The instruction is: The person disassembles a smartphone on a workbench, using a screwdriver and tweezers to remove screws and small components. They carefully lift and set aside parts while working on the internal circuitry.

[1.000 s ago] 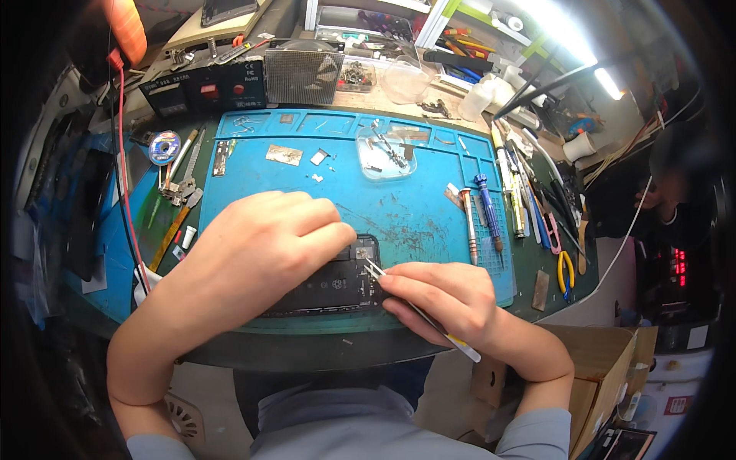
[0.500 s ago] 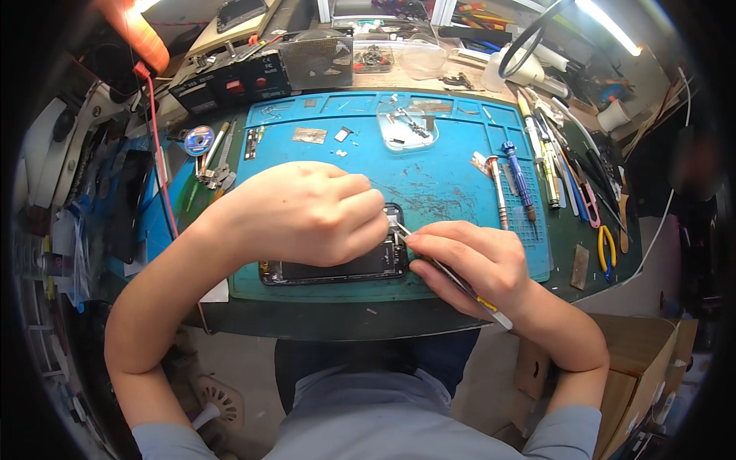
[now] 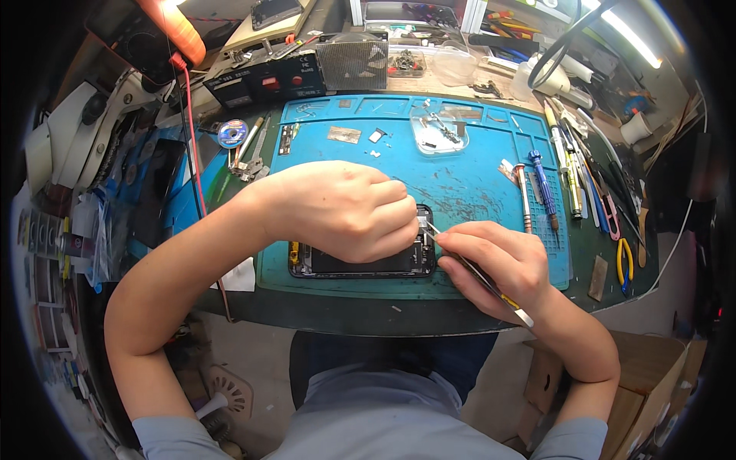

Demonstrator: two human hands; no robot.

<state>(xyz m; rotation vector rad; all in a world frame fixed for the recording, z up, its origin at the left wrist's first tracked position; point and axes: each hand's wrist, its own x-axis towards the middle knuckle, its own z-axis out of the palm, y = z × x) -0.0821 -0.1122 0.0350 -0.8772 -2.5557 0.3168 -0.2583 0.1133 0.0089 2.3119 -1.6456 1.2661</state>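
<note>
spanning much of the bench (image 3: 345, 316): one blue work mat (image 3: 468, 178), with shallow compartments along its far and right edges.
black box (image 3: 257, 83): with red buttons; beyond the mat's far left corner.
left hand (image 3: 345, 211): above the mat's near half; fingers curled in and tips hidden, so cannot tell whether they pinch anything.
right hand (image 3: 502, 264): at the mat's near edge, right of its middle; thumb and fingers closed around the tweezers.
opened phone (image 3: 330, 266): black, inside exposed; lying flat on the mat near its front edge, partly covered by the left hand.
tweezers (image 3: 485, 278): slim, points over the phone's right end; contact too small to tell.
screwdrivers (image 3: 541, 180): two, one blue, side by side on the mat's right part.
pliers (image 3: 626, 261): yellow and blue handles; off the mat, to its right.
clear dish (image 3: 445, 152): on the mat's far part, small pieces inside.
spool (image 3: 232, 133): just left of the mat.
metal plate (image 3: 344, 135): flat, on the mat's far left part.
white bits (image 3: 375, 154): on the mat, near the plate.
</note>
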